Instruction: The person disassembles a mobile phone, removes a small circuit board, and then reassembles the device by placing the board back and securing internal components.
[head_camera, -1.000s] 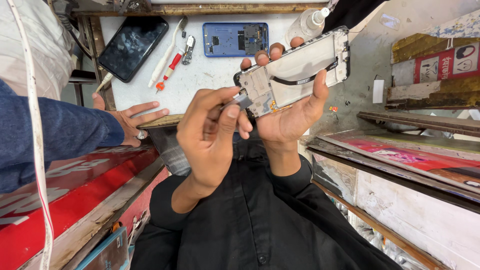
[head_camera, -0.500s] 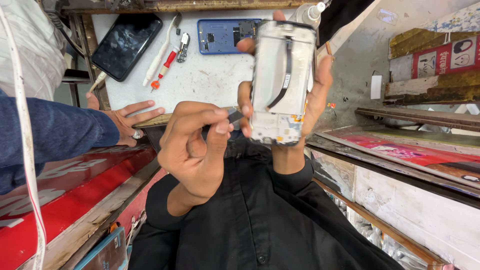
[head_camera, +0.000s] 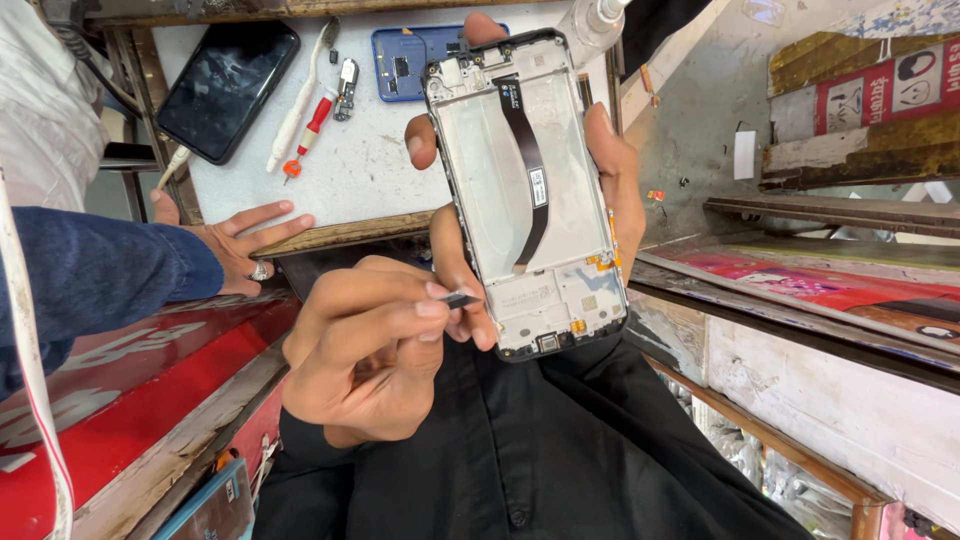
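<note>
Holding stripped phone frame (head_camera: 528, 190) upright above desk (head_camera: 400, 170), right hand (head_camera: 600, 180) wrapped round its edges; left hand (head_camera: 365, 350) pinching small dark part (head_camera: 460, 297) beside frame's lower corner. Boards out, flex cable (head_camera: 527, 160) remaining.

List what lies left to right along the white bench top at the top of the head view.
Black phone → white tool → red-handled screwdriver → small metal part → blue phone back, partly hidden by the opened phone frame held in the right hand.
</note>
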